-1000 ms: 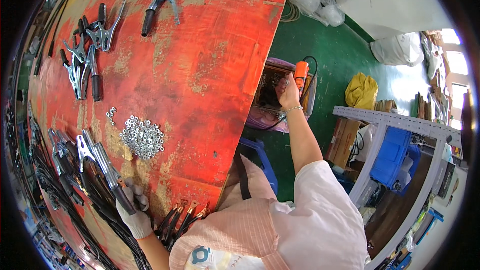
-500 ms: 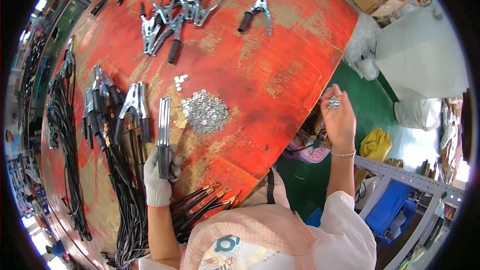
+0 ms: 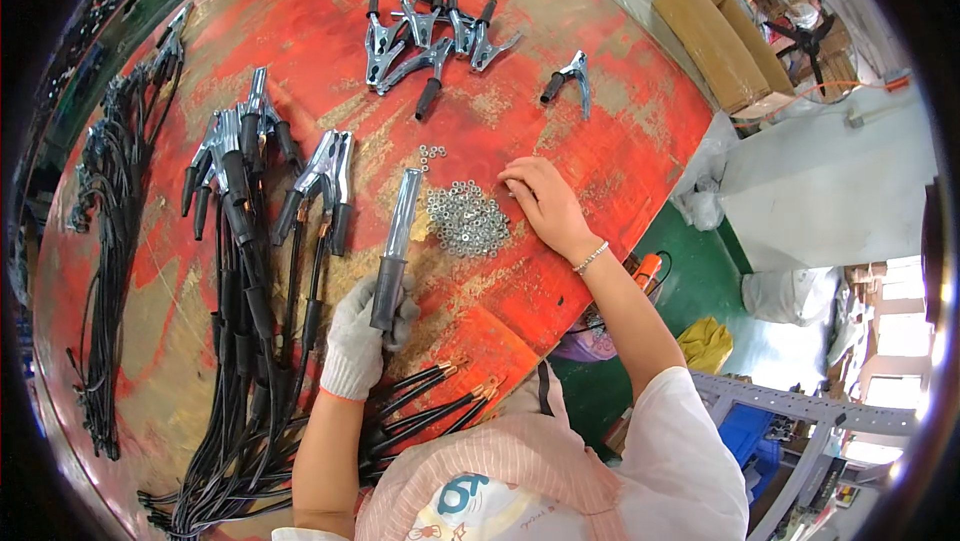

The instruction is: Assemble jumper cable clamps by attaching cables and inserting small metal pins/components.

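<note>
My gloved left hand [image 3: 358, 339] is closed around the black sleeved handle of a silver spring clamp [image 3: 404, 209], its metal part pointing away from me. Just right of a pile of small metal nuts [image 3: 468, 221], my bare right hand [image 3: 545, 203] is palm down over the table with its fingers curled in. What lies under those fingers is hidden. A few loose nuts [image 3: 432, 153] sit beyond the pile. Left of my gloved hand, several clamps [image 3: 325, 166] are joined to black cables [image 3: 262, 361] that run toward me.
The worn red table [image 3: 640, 146] ends in an edge at my right. More loose clamps [image 3: 425, 41] lie at the far side, with a single clamp [image 3: 572, 81] apart. Another cable bundle [image 3: 115, 241] lies far left. Copper-ended cables [image 3: 440, 403] lie close to my body. A cardboard box [image 3: 715, 46] stands beyond.
My right hand has come from beyond the table's right edge, where nuts lay in its upturned palm, to beside the pile, turned palm down. The left hand still holds the clamp. The view has shifted.
</note>
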Demonstrator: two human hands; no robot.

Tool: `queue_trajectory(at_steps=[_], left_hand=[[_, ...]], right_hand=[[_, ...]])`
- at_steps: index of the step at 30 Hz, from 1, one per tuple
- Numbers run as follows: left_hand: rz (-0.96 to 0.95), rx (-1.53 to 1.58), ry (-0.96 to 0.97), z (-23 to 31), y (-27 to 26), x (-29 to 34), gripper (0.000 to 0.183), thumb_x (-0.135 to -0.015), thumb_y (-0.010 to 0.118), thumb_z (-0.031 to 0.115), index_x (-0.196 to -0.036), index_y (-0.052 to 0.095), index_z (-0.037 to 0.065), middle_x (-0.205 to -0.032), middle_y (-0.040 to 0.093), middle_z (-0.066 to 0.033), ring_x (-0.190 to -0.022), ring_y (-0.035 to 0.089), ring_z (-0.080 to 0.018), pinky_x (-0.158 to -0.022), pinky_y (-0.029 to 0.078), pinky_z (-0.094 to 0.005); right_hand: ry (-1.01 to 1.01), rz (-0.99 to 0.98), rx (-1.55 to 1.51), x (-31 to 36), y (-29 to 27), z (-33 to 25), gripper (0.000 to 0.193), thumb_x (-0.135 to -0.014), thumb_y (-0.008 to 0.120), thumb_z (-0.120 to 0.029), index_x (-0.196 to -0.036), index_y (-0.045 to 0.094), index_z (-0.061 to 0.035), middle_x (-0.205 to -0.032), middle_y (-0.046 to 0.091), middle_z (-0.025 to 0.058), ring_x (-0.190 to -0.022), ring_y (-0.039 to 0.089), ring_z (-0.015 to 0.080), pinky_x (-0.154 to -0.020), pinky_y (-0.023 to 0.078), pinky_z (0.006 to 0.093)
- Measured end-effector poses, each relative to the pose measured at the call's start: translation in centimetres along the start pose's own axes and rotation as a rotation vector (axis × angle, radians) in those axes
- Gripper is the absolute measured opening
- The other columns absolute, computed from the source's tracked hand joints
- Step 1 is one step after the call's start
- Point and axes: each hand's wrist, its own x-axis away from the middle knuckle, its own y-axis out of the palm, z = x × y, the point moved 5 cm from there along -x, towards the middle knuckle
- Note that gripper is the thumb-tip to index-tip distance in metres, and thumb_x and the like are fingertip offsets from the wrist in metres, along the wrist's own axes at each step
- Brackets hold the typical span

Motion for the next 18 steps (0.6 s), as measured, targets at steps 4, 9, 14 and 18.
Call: queue_trajectory(at_steps=[4, 9, 14, 18], left_hand=[[-0.039, 0.018, -0.019, 0.2, 0.1, -0.2, 0.032, -0.092, 0.062, 0.028, -0.110, 0.059, 0.002, -0.073, 0.061, -0.0003, -0.049, 0.049, -0.0047, -0.042, 0.032, -0.0179], [-0.033, 0.007, -0.008, 0.5, 0.1, 0.0, 0.031, -0.092, 0.061, 0.026, -0.112, 0.059, 0.002, -0.074, 0.062, -0.0005, -0.050, 0.049, -0.0046, -0.042, 0.031, -0.0172], [0.018, -0.028, 0.008, 0.0, -0.4, -0.2, 0.030, -0.094, 0.060, 0.026, -0.112, 0.059, 0.002, -0.075, 0.062, -0.0003, -0.051, 0.049, -0.0039, -0.043, 0.031, -0.0169], [-0.033, -0.070, 0.018, 0.4, -0.1, -0.1, 0.025, -0.098, 0.044, 0.016, -0.114, 0.058, 0.002, -0.077, 0.064, -0.0055, -0.051, 0.052, -0.0072, -0.045, 0.036, -0.0196]], right_hand=[[0.350, 0.082, -0.374, 0.1, -1.3, 1.5, 0.021, -0.097, 0.054, -0.015, -0.114, 0.062, -0.0043, -0.115, 0.062, 0.0064, -0.106, 0.058, 0.0175, -0.093, 0.046, 0.0321], [0.577, 0.291, -0.525, 2.1, -4.0, 2.7, 0.019, -0.095, 0.060, -0.014, -0.111, 0.063, -0.0039, -0.104, 0.063, 0.0014, -0.092, 0.059, 0.0103, -0.081, 0.047, 0.0254], [0.376, -0.136, -0.148, 6.5, -4.8, -2.5, 0.018, -0.084, 0.073, -0.015, -0.098, 0.068, -0.0046, -0.089, 0.060, 0.0017, -0.073, 0.054, 0.0074, -0.065, 0.043, 0.0237], [0.357, -0.086, -0.078, 8.7, -3.5, -4.4, 0.029, -0.080, 0.076, -0.017, -0.106, 0.067, -0.0074, -0.085, 0.059, 0.0054, -0.072, 0.056, 0.0135, -0.065, 0.048, 0.0265]])
